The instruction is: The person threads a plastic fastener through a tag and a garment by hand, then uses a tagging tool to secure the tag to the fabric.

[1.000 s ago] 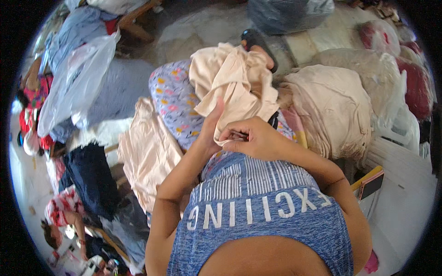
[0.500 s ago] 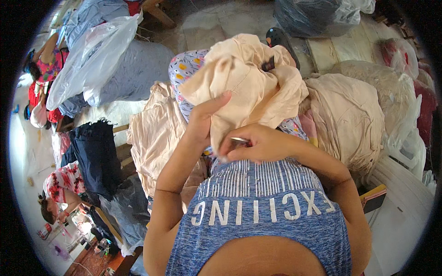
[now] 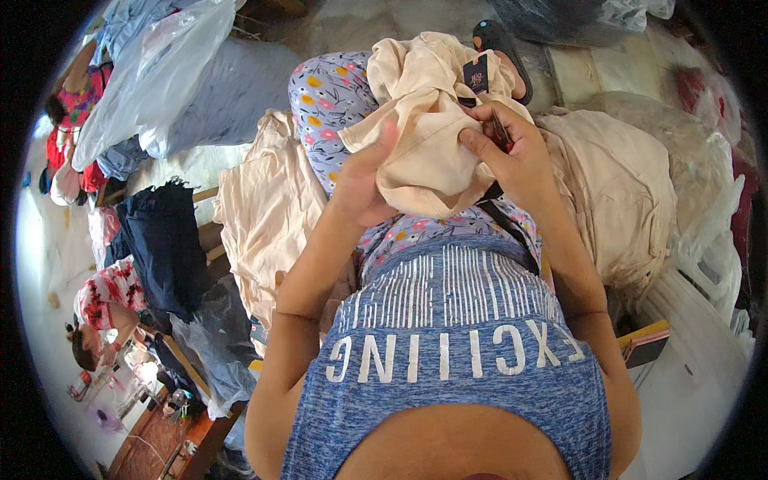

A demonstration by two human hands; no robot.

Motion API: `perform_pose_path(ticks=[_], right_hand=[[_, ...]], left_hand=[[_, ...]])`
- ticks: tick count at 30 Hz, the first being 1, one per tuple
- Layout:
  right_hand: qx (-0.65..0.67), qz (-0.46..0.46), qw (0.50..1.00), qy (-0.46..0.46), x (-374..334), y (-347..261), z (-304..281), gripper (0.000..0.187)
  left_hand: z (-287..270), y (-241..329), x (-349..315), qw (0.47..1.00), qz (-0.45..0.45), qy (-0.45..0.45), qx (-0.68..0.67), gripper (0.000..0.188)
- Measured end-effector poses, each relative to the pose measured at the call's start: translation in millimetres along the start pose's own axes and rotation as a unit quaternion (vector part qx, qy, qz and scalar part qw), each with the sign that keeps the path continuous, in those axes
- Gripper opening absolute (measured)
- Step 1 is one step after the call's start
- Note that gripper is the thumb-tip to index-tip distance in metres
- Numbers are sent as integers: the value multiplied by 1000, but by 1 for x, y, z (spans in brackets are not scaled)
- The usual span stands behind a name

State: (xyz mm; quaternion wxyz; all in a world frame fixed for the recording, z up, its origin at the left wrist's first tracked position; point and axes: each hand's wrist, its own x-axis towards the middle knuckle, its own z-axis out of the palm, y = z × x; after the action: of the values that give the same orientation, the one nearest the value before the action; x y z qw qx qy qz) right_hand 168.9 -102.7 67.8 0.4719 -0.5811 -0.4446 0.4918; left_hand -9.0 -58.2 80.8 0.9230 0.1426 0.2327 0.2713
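A beige garment (image 3: 436, 152) lies bunched across my lap, over floral trousers (image 3: 332, 104). My left hand (image 3: 364, 180) supports its left side, thumb raised over the cloth and the other fingers hidden beneath it. At the opposite side, my right hand (image 3: 516, 148) pinches the cloth between thumb and fingers. Tucked in that same hand is a small metal tool, apparently thread snips (image 3: 501, 128), mostly covered by the fingers. Just beyond the right hand, a dark hang tag (image 3: 475, 74) rests on the garment.
Beige cloth piles lie at my left (image 3: 268, 228) and right (image 3: 612, 192). Clear plastic (image 3: 172, 76) covers blue-grey bundles at far left. Dark cloth (image 3: 164, 248) hangs nearby. Other people sit at the left edge, one in a red-and-white top (image 3: 110, 294). A white plastic surface (image 3: 680, 360) stands at right.
My right hand has moved from near my waist, up and to the right, onto the garment. The cloth has shifted and turned, and the hang tag now lies face up.
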Motion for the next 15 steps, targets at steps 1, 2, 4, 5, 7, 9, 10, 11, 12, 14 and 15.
perform_pose_path(ticks=[1,2,4,5,7,9,10,11,12,14,15], right_hand=[[11,5,1000,-4,-2,-2,2,20],[21,11,1000,-9,-4,-2,4,19],[-21,1,999,-32,-5,-2,4,20],[-42,-3,998,-44,-6,-1,4,20],[-33,-33,998,-35,-8,-7,6,21],[-40,-40,998,-37,-10,-13,3,23],[-51,-32,997,-46,-11,-15,0,24],[-60,-24,996,-55,-13,-16,-1,25],[-72,-36,995,-55,-15,-17,-1,25],[-95,-60,992,-56,-16,-18,0,25],[-111,-51,991,-62,-18,-20,1,24]], left_hand=[[1,-1,0,998,16,31,51,50],[1,-4,-1,992,31,63,101,49],[3,-8,2,982,73,73,160,48],[2,-12,5,975,93,78,188,49],[0,-14,9,969,106,107,193,47],[2,-12,11,970,100,119,185,45],[3,-12,11,971,97,126,177,44],[4,-13,11,972,95,133,170,43],[4,-14,11,972,93,141,162,42],[2,-17,12,970,108,145,163,41],[1,-18,12,968,116,147,164,41]])
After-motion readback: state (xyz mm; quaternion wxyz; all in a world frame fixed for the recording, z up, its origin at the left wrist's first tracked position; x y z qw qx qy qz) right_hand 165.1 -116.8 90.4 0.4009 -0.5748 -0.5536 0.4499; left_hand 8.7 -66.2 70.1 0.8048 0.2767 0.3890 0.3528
